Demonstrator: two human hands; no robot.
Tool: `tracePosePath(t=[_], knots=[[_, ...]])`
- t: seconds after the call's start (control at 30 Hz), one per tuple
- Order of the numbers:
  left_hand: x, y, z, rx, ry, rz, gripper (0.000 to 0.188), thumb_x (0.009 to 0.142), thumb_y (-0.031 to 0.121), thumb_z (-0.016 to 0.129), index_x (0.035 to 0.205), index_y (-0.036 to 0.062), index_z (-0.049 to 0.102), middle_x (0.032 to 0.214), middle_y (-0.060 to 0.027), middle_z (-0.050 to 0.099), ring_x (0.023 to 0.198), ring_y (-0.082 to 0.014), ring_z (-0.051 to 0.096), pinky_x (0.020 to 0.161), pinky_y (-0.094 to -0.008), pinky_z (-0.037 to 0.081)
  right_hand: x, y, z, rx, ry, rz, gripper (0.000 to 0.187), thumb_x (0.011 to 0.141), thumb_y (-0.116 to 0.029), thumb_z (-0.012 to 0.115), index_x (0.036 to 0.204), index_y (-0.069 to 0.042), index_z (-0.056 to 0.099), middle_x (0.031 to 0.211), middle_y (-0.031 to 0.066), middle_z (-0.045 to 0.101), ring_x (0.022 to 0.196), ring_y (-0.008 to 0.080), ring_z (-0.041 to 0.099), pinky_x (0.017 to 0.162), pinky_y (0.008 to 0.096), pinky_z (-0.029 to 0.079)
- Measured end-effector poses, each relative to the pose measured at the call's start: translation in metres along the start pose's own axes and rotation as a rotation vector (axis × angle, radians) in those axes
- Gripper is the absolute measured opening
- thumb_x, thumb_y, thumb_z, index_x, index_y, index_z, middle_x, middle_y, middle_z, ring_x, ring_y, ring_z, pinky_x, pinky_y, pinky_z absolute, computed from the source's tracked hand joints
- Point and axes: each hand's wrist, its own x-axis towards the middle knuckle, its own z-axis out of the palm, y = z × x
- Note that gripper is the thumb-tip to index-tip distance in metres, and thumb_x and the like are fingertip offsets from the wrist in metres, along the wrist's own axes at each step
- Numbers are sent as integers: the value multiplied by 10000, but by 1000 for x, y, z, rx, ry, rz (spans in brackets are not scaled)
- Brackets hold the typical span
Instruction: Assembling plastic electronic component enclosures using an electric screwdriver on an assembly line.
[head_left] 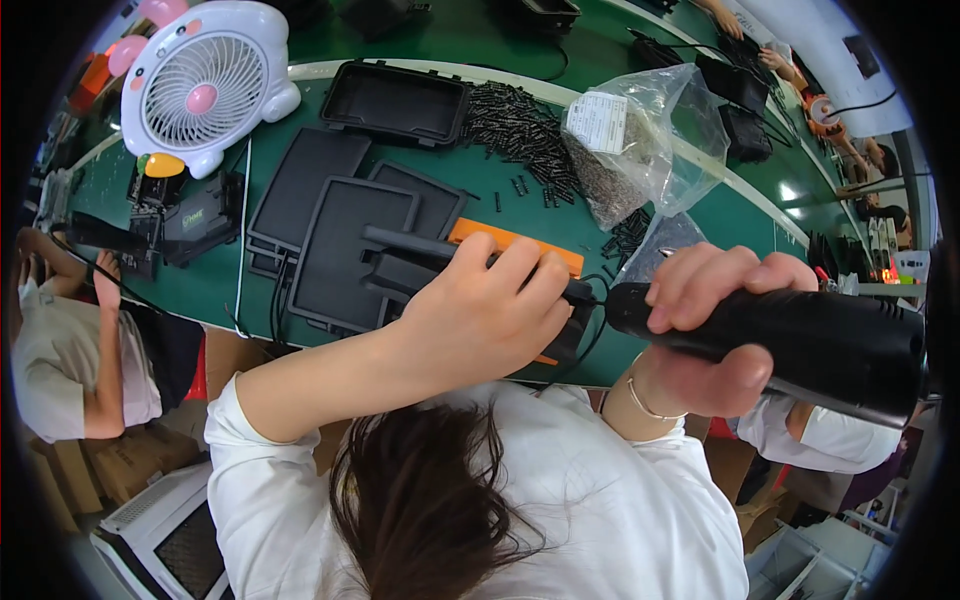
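Observation:
My right hand [710, 310] is wrapped round a thick black electric screwdriver [840, 345], held nearly level. Its narrow end points left, at a black plastic part [400, 265] that my left hand [490, 305] grips with curled fingers. Much of that part is covered by the fingers, and its exact kind is hard to make out. Beneath and behind it lies an orange block [540, 248] on the green table. Beside my left hand, several flat black plastic panels [350, 235] lie overlapping, some with cables.
A black open case [395, 100] stands behind the panels, next to a heap of small black pieces [515, 125]. A clear bag [640, 130] of small parts sits at the right. A white fan [205, 95] is far left. Other people work on both sides.

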Motion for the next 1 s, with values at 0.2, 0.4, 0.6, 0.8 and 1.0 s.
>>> tracePosePath(t=[0.2, 0.4, 0.6, 0.8, 1.0], knots=[[-1, 1, 3, 30, 77, 8, 120, 630, 179, 562, 678, 82, 512, 862, -93, 505, 755, -210, 478, 641, -323, 369, -2, 3, 17, -325, 284, -119, 435, 841, -322, 612, 1056, 5, 423, 648, 107, 531, 491, 163, 492, 447, 266, 431], [-1, -1, -4, 66, -27, -8, 114, 628, 163, 564, 681, 79, 509, 860, -86, 501, 751, -203, 463, 637, -315, 362, -3, 6, 19, -264, 412, -87, 367, 864, -326, 555, 1012, -7, 453, 698, 100, 525, 578, 175, 490, 553, 295, 425], [-3, -18, -15, 103, 196, 2, 200, 577, 113, 597, 765, 58, 553, 967, -86, 504, 899, -236, 488, 831, -393, 417, 10, -26, -40, -212, 582, -137, 395, 849, -404, 520, 957, -29, 459, 803, 108, 529, 666, 213, 500, 670, 361, 415], [-14, -19, -40, -23, 526, -23, 274, 555, 133, 569, 802, 19, 596, 732, -73, 550, 603, -191, 538, 507, -272, 452, 6, -10, -73, -744, 801, -649, 415, 746, -45, 612, 1103, 63, 430, 994, 164, 548, 865, 241, 559, 763, 353, 488], [-2, -5, -48, -540, 573, 205, 172, 617, 131, 583, 768, 58, 543, 617, 3, 451, 508, -124, 469, 423, -239, 366, -25, 20, -31, -659, 362, -110, 128, 723, 75, 502, 822, 1, 535, 802, 80, 537, 727, 150, 509, 692, 265, 432]])
